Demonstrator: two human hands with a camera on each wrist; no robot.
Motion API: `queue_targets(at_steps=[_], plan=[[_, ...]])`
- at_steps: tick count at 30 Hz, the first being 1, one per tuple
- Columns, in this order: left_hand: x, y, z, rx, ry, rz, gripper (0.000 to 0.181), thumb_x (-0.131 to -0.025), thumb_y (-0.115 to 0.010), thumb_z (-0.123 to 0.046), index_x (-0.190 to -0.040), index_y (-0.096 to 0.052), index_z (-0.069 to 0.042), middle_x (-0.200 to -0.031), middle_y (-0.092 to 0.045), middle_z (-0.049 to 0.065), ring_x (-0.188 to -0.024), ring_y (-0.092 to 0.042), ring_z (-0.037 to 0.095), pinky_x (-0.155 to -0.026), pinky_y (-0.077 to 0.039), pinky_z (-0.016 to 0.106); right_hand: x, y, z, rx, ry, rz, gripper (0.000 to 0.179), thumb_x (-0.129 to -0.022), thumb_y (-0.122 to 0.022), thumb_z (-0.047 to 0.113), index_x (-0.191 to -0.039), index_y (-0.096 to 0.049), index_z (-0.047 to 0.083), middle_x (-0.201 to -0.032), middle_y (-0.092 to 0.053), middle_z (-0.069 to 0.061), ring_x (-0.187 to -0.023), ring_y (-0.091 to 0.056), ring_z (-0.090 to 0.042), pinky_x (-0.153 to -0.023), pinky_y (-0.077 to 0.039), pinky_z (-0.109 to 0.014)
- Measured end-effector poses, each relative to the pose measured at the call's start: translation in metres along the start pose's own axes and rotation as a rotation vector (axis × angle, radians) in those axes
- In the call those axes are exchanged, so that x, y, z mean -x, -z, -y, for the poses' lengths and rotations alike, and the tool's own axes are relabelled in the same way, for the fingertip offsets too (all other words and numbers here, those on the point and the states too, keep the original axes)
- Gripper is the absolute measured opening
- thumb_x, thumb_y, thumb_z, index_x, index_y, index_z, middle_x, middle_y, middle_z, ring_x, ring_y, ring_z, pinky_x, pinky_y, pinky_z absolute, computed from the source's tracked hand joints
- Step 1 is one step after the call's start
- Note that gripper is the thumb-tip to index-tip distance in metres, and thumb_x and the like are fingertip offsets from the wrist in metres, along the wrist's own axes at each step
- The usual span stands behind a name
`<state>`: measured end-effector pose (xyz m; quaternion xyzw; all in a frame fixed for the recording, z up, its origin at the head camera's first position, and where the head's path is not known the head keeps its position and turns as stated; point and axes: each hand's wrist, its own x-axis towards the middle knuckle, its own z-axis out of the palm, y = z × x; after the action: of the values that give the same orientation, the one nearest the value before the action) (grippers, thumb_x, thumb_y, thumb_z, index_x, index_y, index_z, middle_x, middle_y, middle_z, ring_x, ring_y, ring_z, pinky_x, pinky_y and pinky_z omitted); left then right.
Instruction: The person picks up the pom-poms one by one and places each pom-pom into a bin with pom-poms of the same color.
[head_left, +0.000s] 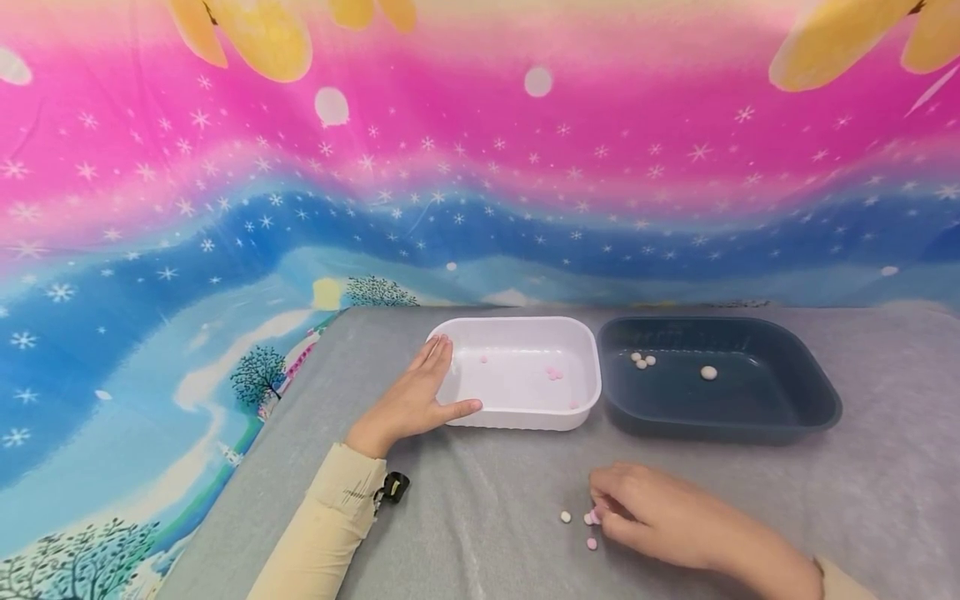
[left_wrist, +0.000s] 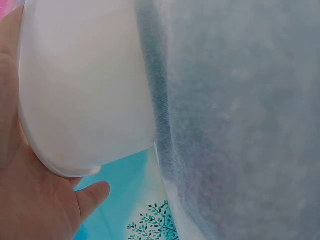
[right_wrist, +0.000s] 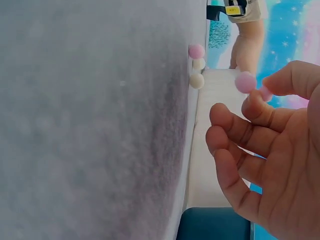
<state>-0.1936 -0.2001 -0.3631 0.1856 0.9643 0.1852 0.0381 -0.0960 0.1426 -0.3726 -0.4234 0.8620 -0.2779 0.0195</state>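
Observation:
My left hand (head_left: 411, 404) lies with straight fingers against the left end of a white plastic basin (head_left: 517, 421), the thumb at its front rim. Several small pink balls (head_left: 554, 373) lie inside this basin. Over the cloth in front, my right hand (head_left: 660, 512) pinches pink balls between thumb and index finger. In the right wrist view, one pink ball (right_wrist: 245, 82) sticks out beyond the fingertips and another (right_wrist: 266, 93) shows between them. Close to that hand, a cream ball (head_left: 566, 517) and a loose pink ball (head_left: 592, 544) rest on the cloth, with another cream ball (head_left: 588, 518) by the fingertips.
A dark blue-grey basin (head_left: 720, 425) stands to the right of the white one, their rims nearly touching. It holds several cream balls (head_left: 708, 373), one larger than the others. Grey cloth (head_left: 480, 508) covers the table, and a colourful printed curtain (head_left: 480, 167) hangs behind.

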Motion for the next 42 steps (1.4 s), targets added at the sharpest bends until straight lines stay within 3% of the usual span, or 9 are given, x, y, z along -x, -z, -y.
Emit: queue_targets(at_steps=[15,22,32,42], plan=[[-0.001,-0.001,0.001,-0.003,-0.011,0.001,0.107,-0.089,-0.057,-0.066,-0.157,-0.007,0.001,-0.167,-0.003,0.015,-0.156,0.002,0.025,-0.127,-0.011,0.044,-0.007,0.005,-0.001,-0.029,0.118,-0.088,0.033,-0.088,-0.069,0.009,-0.071,-0.048,0.029,-0.068,-0.043,0.026,-0.066,-0.04,0.013,-0.058,-0.034,-0.006],[-0.001,0.0,0.001,0.004,-0.02,-0.005,0.107,-0.09,-0.059,-0.064,-0.157,-0.008,0.003,-0.167,-0.003,0.016,-0.156,0.001,0.027,-0.127,-0.012,0.045,-0.013,0.01,0.001,0.018,0.164,-0.13,0.032,-0.089,-0.07,0.012,-0.074,-0.049,0.03,-0.07,-0.043,0.025,-0.07,-0.043,0.013,-0.062,-0.035,-0.006],[-0.001,0.0,0.001,0.004,-0.021,-0.005,0.107,-0.09,-0.059,-0.064,-0.157,-0.009,0.003,-0.167,-0.004,0.017,-0.156,0.001,0.028,-0.127,-0.012,0.045,-0.027,0.019,0.006,0.037,0.162,-0.111,0.024,-0.092,-0.069,0.018,-0.078,-0.054,0.028,-0.074,-0.045,0.022,-0.07,-0.043,0.007,-0.063,-0.039,-0.012],[-0.001,-0.001,0.002,-0.001,-0.016,-0.003,0.108,-0.089,-0.057,-0.067,-0.157,-0.009,0.002,-0.168,-0.005,0.014,-0.156,0.001,0.025,-0.127,-0.012,0.044,-0.04,0.029,0.011,-0.013,0.07,-0.013,0.019,-0.097,-0.065,0.026,-0.081,-0.055,0.027,-0.077,-0.048,0.02,-0.072,-0.047,0.004,-0.065,-0.044,-0.016]])
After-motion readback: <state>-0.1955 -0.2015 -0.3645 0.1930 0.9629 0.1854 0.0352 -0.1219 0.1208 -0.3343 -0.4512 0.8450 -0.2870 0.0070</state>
